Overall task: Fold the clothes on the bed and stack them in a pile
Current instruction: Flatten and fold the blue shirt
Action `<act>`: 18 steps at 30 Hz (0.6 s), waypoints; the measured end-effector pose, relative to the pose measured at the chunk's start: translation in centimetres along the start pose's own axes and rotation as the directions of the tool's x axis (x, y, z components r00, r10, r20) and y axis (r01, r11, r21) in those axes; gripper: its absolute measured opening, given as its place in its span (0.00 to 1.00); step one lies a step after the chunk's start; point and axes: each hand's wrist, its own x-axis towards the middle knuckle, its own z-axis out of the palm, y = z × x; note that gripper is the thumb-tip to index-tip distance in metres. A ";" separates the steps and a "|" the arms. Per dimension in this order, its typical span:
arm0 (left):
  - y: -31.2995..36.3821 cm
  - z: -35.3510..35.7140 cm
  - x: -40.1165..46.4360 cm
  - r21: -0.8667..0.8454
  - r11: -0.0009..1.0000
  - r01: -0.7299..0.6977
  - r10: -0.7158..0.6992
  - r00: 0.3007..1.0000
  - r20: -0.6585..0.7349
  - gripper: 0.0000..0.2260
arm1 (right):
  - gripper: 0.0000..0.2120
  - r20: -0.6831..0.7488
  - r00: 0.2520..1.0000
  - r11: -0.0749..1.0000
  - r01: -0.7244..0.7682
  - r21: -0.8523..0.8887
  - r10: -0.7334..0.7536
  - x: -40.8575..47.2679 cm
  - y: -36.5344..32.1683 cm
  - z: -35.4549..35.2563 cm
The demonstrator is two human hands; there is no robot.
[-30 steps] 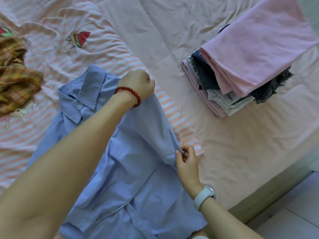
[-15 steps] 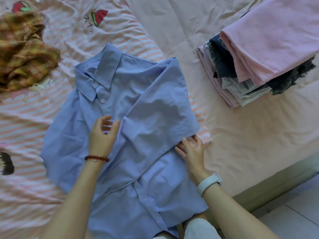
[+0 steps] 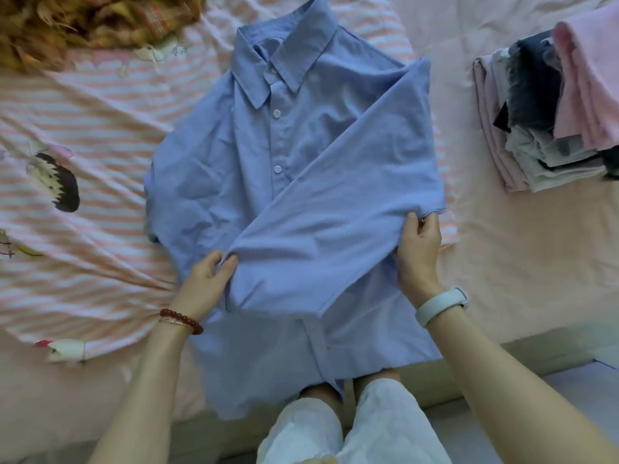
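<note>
A home bedroom; pink-sheeted bed; folded clothes pile

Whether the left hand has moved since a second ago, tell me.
Yes. The left hand drew back from the shirt collar toward the person; it now pinches the folded sleeve.

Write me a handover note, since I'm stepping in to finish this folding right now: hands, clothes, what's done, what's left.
Left hand pinches the folded sleeve's left end; right hand grips its right end.
Blue shirt lies face up on the bed, right sleeve folded across the front.
Pile of folded clothes sits to the right.
Left: finish folding the shirt, stack it, then the plaid garment top left.
</note>
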 end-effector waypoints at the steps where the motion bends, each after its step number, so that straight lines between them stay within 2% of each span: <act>1: -1.1 -0.1 -0.4 0.060 0.998 0.030 -0.030 1.000 -0.009 0.08 | 0.10 0.017 1.000 1.000 -0.015 -0.027 0.015 -0.5 0.4 0.0; 2: -2.3 -0.1 -0.7 0.119 0.991 0.065 -0.061 0.997 -0.035 0.06 | 0.09 0.033 0.999 0.997 -0.031 -0.076 0.033 -1.1 0.7 0.1; 4: -4.1 0.4 -1.2 0.093 0.990 0.108 -0.097 0.988 -0.119 0.04 | 0.04 0.044 0.995 0.979 -0.078 -0.187 0.088 -2.3 1.5 0.3; 6: -5.4 0.5 -1.4 -0.026 0.991 0.132 -0.134 0.957 -0.256 0.06 | 0.12 0.023 0.996 0.960 -0.081 -0.269 0.091 -3.5 2.2 0.4; 7: -5.9 0.4 -1.4 -0.083 0.985 0.152 -0.171 0.932 -0.320 0.06 | 0.17 -0.012 0.999 0.938 -0.047 -0.342 0.046 -4.0 2.4 0.5; 9: -6.8 0.1 -1.4 -0.155 0.971 0.182 -0.224 0.918 -0.326 0.07 | 0.22 -0.024 0.989 0.844 0.111 -0.525 -0.145 -5.5 2.3 1.1; 11: -7.7 0.3 -1.9 -0.147 0.975 0.170 -0.195 0.964 -0.179 0.12 | 0.20 0.197 0.931 0.712 0.363 -0.601 -0.308 -7.1 2.4 2.2; 12: -8.1 0.6 -2.2 -0.024 0.990 0.138 -0.139 0.986 -0.094 0.13 | 0.18 0.370 0.874 0.656 0.482 -0.581 -0.315 -7.8 2.5 2.9; 13: -8.4 0.9 -2.5 0.185 0.979 0.088 -0.084 0.996 -0.030 0.12 | 0.17 0.546 0.792 0.609 0.581 -0.540 -0.272 -8.5 2.6 3.7; 14: -8.7 1.2 -2.7 0.345 0.937 0.044 -0.050 0.999 0.008 0.06 | 0.18 0.700 0.686 0.556 0.668 -0.495 -0.200 -9.1 2.8 4.4; 15: -8.8 1.4 -3.0 0.393 0.919 0.034 -0.035 0.999 -0.005 0.07 | 0.19 0.815 0.566 0.483 0.752 -0.448 -0.125 -9.5 3.3 5.2; 16: -9.1 1.5 -3.1 0.328 0.944 0.037 -0.022 0.999 -0.050 0.12 | 0.20 0.889 0.455 0.393 0.829 -0.397 -0.061 -9.8 3.9 5.8; 17: -8.9 1.3 -3.3 0.184 0.981 0.062 -0.043 0.994 -0.105 0.13 | 0.21 0.929 0.370 0.300 0.886 -0.353 0.001 -10.1 4.6 6.4; 18: -9.0 1.0 -3.3 0.039 0.995 0.087 -0.078 0.979 -0.190 0.13 | 0.23 0.943 0.327 0.219 0.917 -0.333 0.064 -10.4 5.2 7.0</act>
